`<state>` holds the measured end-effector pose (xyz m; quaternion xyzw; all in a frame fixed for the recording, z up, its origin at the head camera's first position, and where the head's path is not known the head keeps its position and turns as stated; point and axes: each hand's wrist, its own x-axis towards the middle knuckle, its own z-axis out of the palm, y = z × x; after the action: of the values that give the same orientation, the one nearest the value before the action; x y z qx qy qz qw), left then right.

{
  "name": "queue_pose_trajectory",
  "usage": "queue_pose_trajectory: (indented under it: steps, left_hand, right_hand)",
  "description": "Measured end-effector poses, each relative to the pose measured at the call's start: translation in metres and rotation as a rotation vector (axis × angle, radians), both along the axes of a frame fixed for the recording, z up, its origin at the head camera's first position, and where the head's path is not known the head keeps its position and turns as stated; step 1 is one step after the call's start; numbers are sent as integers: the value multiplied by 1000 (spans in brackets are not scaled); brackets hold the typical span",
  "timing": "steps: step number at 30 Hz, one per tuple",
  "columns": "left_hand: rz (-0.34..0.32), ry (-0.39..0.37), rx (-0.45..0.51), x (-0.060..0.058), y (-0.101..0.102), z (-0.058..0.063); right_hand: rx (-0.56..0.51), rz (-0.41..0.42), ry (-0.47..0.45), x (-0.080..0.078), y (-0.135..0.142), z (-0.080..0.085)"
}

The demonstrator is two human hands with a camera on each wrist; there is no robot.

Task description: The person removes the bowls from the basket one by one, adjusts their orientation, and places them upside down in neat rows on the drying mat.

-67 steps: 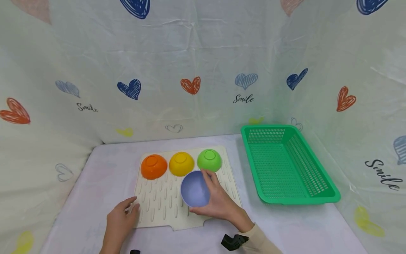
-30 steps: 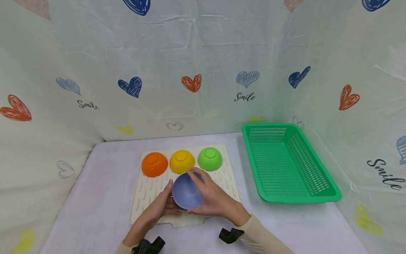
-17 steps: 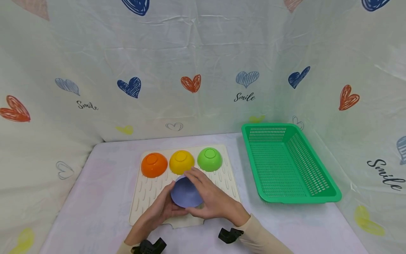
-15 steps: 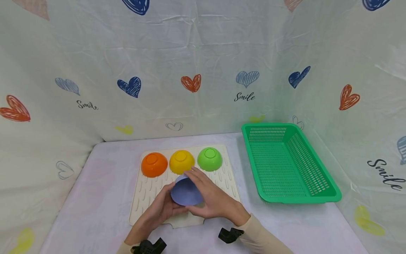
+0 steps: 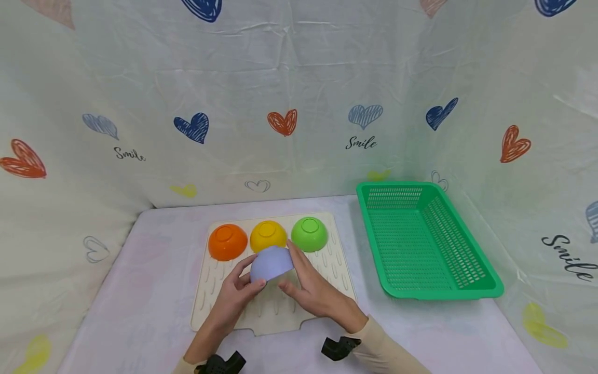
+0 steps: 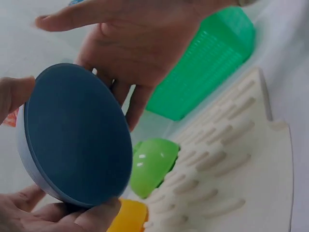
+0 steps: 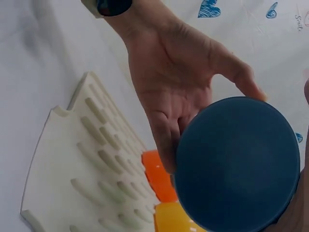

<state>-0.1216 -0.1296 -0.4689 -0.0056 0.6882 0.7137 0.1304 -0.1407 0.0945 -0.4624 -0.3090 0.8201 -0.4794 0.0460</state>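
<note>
A lavender-blue bowl (image 5: 271, 264) is held above the mat, tipped so that its rounded outside faces up in the head view. My left hand (image 5: 233, 298) grips it at the left, thumb near the rim and fingers on the outer side. My right hand (image 5: 315, 291) lies along its right side, fingers straight with the tips right at the bowl and the thumb spread away. Both wrist views look into the dark hollow of the bowl (image 6: 79, 135). Upside down along the mat's far side sit an orange bowl (image 5: 227, 242), a yellow bowl (image 5: 268, 235) and a green bowl (image 5: 309, 235).
Under the bowls lies a cream ridged drying mat (image 5: 224, 309) with a notched front edge. A green plastic basket (image 5: 425, 293) stands to the right on the white-covered table (image 5: 140, 291). Heart-printed sheets hang behind and at both sides.
My left hand has come in from the left and taken hold of the lavender-blue bowl. The bowl has turned from hollow side up to underside up, and my right hand's grip has loosened.
</note>
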Motion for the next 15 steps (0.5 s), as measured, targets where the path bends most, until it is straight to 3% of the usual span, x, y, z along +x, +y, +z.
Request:
queue_pose_trajectory:
  steps: [7,15]
  left_hand:
    - [6,216,-96,2,-2,-2]
    - [-20,440,-222,5,-11,-1]
  right_hand:
    - [16,-44,-26,-3,-3,2]
    - [41,-21,-36,-7,0,4]
